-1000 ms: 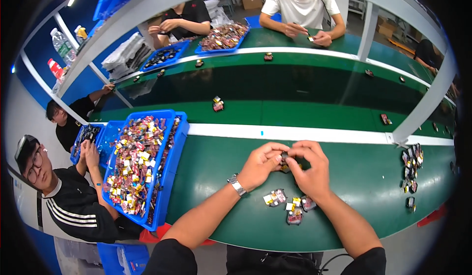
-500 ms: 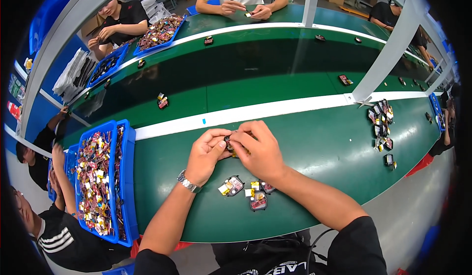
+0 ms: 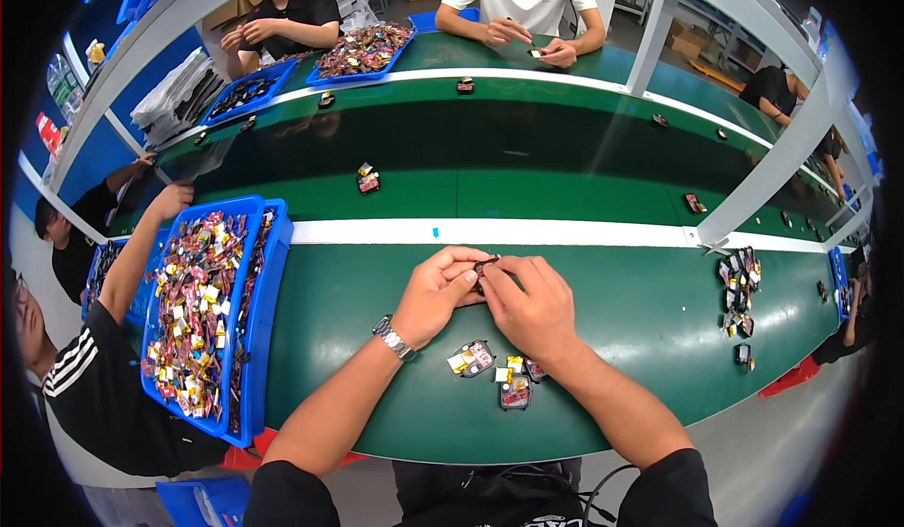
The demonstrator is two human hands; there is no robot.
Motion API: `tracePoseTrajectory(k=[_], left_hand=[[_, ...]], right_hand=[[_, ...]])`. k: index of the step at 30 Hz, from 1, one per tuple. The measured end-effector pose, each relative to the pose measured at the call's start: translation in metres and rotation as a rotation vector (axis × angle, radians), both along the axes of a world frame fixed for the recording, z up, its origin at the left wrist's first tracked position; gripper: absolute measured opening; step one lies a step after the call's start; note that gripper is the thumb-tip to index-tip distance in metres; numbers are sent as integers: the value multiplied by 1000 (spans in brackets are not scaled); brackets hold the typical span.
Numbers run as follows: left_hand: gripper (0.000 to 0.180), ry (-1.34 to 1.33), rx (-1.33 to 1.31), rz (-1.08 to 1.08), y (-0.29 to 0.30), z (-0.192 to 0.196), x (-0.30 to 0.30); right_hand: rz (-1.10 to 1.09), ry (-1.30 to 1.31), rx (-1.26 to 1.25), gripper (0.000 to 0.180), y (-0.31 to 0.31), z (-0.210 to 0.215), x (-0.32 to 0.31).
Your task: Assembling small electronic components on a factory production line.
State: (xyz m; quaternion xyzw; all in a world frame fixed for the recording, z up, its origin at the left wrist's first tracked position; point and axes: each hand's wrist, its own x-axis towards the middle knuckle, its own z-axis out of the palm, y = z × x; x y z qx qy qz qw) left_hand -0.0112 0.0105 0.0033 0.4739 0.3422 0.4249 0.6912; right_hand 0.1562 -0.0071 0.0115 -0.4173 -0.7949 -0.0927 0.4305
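Note:
Over the green worktop, my left hand [image 3: 433,299] and my right hand [image 3: 533,307] meet with their fingers pinched round one small black plastic casing [image 3: 485,265]. My fingers cover most of it, so its inside is hard to make out. On the bench just below my hands lie a few open black casings; one [image 3: 472,358] has a white and yellow piece at its side. Another casing [image 3: 515,392] shows a reddish circuit board, and a third [image 3: 536,370] is partly hidden by my right forearm.
Left of my arms stand stacked blue bins [image 3: 252,339] heaped with small circuit boards. A pile of black casings [image 3: 739,287] sits at the right. Beyond a white rail [image 3: 518,233], a green conveyor belt [image 3: 565,193] carries scattered casings. Grey posts [image 3: 782,150] rise around; co-workers sit opposite and at left.
The view has shifted, so the scene sits differently in the picture. Both my hands still grip the casing, its edge now tilted up. A co-worker's arm at left has reached toward the belt.

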Motion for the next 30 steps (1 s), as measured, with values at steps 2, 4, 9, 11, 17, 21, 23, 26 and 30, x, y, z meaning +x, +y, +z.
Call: tracePoseTrajectory(k=[2,4,9,11,17,21,23,26,30], left_hand=[[23,-12,2,17,1,-2,-2],[23,-16,5,31,2,-4,-4],[27,-96,21,61,15,-20,2],[36,-114,-14,107,13,-5,17],[38,760,598,641,63,-47,-69],[56,1378,577,845,124,-72,-128],[62,1446,528,799,134,-56,-110],[57,1655,411,780,136,-41,-82],[43,1682,463,740,149,-49,-89]], right_hand=[[-5,-21,32,16,5,-1,-3],[15,-34,16,16,8,-2,-7],[22,57,-161,32,6,-3,3],[58,70,-146,39,18,-9,12],[-166,222,-271,22,116,-38,29],[-301,123,-356,32,116,-39,48],[-358,109,-349,42,99,-32,45],[-286,138,-252,46,68,-31,45],[-120,195,-204,41,41,-36,44]])
